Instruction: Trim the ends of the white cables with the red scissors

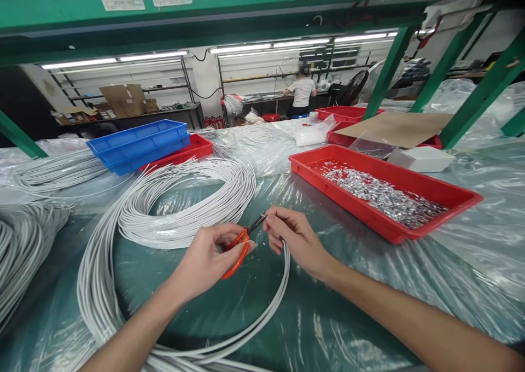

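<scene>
- Scissors (255, 225) between the two hands, orange handles clamped in the left hand (207, 258), thumb and fingers wrapped round the loops.
- Long axis slanting up and rightward from the left hand, blade tips right beside the right hand's fingertips; hard to say whether touching.
- Gap between blades too small to make out.
- Right hand (299, 240) closed, thumb and forefinger together at the blade tips.
- White cables (286, 271) clamped in its curled fingers, bowing down and leftward beneath both hands.
- Right hand nearer to the red tray (344, 201) of metal bits (377, 189); left hand nearer to the white coil (184, 230).
</scene>
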{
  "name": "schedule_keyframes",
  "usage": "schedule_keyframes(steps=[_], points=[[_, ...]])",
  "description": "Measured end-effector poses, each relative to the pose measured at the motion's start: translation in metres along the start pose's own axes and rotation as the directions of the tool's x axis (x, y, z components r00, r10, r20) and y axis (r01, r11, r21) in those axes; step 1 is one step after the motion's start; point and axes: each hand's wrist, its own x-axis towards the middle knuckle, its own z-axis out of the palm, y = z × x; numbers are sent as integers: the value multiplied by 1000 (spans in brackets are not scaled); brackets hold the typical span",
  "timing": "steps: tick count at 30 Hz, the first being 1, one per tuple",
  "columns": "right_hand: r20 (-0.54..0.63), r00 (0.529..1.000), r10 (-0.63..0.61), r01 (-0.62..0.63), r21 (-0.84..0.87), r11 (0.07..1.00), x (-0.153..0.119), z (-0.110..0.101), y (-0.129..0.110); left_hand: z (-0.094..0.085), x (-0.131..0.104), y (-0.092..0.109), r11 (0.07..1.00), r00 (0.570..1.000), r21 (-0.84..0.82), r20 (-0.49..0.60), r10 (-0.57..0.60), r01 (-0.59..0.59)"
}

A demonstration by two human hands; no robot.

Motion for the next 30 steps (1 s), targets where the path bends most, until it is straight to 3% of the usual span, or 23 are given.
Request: schedule_keyframes(steps=[8, 15, 24, 30], points=[[119, 987, 105, -127, 196, 972, 2, -4, -2, -1, -2, 1, 999, 999, -41, 40, -18, 20], [165, 973, 158, -193, 221, 956, 6, -10, -6, -1, -2, 6, 997, 998, -78, 49, -27, 31], [50, 997, 59, -60, 24, 998, 7, -11, -4, -2, -3, 4, 996, 998, -75, 56, -39, 43], [-47, 986, -160, 140, -282, 949, 3, -8, -7, -2, -2, -2, 988, 991, -124, 111, -75, 89]])
